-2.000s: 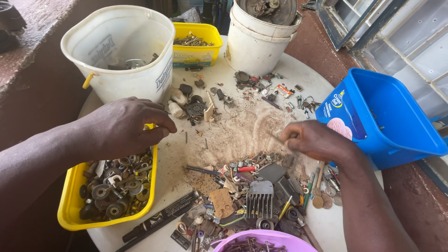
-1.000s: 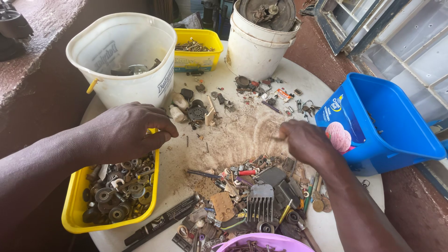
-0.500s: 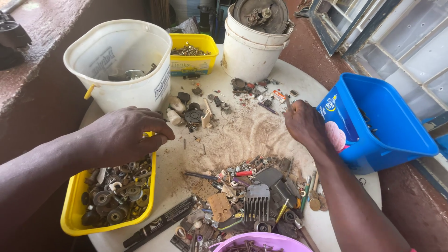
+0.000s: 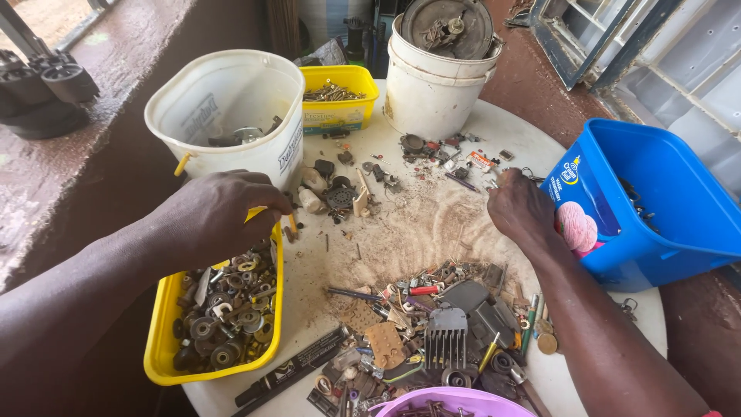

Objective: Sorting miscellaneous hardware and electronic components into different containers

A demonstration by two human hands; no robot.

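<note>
My left hand (image 4: 220, 216) rests curled on the rim of the yellow tray (image 4: 166, 363) of metal washers, holding nothing I can see. My right hand (image 4: 521, 208), fingers pinched together, hovers beside the blue tub (image 4: 679, 216) with its pink-and-white label.

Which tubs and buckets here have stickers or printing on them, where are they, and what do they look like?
Blue tub: right edge of the table, rectangular, with a picture label of pink ice cream scoops, beside the right hand.
White bucket: back left, round, faded grey printing, behind the left hand.
Small yellow tub: back middle, rectangular, pale label on its front, screws inside.
</note>
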